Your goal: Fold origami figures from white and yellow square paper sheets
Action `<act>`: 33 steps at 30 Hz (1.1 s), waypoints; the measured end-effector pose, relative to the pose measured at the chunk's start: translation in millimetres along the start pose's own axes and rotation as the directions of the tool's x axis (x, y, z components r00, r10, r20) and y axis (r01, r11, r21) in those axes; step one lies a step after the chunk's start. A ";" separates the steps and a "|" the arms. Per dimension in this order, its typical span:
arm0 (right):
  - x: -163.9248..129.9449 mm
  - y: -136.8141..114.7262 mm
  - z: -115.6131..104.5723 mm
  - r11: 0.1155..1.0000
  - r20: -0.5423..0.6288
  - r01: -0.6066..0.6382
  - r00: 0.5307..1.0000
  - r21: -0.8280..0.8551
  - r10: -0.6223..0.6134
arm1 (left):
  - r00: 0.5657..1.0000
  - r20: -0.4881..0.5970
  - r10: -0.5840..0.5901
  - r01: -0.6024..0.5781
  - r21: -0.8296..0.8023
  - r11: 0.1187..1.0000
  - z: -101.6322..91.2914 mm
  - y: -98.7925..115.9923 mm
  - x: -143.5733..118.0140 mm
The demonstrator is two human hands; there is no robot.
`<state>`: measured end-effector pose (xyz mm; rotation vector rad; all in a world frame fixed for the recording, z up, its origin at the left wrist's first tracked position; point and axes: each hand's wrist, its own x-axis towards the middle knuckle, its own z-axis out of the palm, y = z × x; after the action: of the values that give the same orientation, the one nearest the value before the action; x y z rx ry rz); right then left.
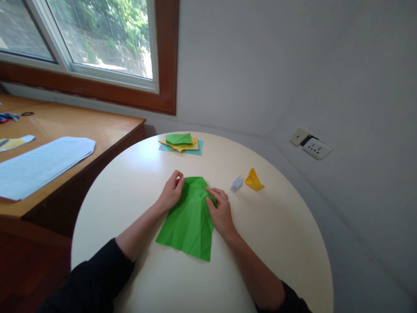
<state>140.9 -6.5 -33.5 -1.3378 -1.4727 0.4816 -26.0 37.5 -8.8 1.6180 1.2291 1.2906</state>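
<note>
A creased sheet of green paper [189, 221] lies over the white round table, its near edge spread towards me and its far part slightly raised. My left hand [172, 190] pinches its far left edge between thumb and fingers. On the far right side my right hand [221, 210] is closed on the paper's edge, thumb and forefinger gripping it. To the right of that hand sit a small folded white paper piece [236, 184] and a yellow folded paper boat [254, 180].
A pile of coloured papers [195, 147] rests at the round table's [280, 243] far edge. On the left, a wooden desk [110, 126] carries white paper sheets [45, 163] and scissors [28, 114]. A power socket [316, 148] is on the right wall.
</note>
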 end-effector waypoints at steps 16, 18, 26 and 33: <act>-1.6 -7.7 0.9 0.992 0.018 0.057 0.998 -0.115 -0.055 | 0.986 -0.109 -0.124 0.116 -0.074 0.990 3.2 -3.7 1.4; -1.9 -8.1 0.9 0.987 0.024 0.061 0.998 -0.151 -0.058 | 0.986 -0.103 -0.129 0.120 -0.084 0.989 3.4 -3.2 1.1; -3.3 -12.8 -0.1 0.958 0.034 0.087 0.996 -0.275 -0.081 | 0.995 -0.066 -0.082 0.075 -0.092 0.993 4.3 -1.4 -1.1; -1.7 -15.8 -1.7 0.972 0.011 0.053 0.999 -0.231 -0.052 | 0.997 -0.052 -0.061 0.058 -0.065 0.996 4.3 -3.4 -1.6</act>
<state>134.6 -13.3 -20.5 -1.4748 -1.6014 0.2856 -22.7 37.0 -13.5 1.5003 1.2472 1.3302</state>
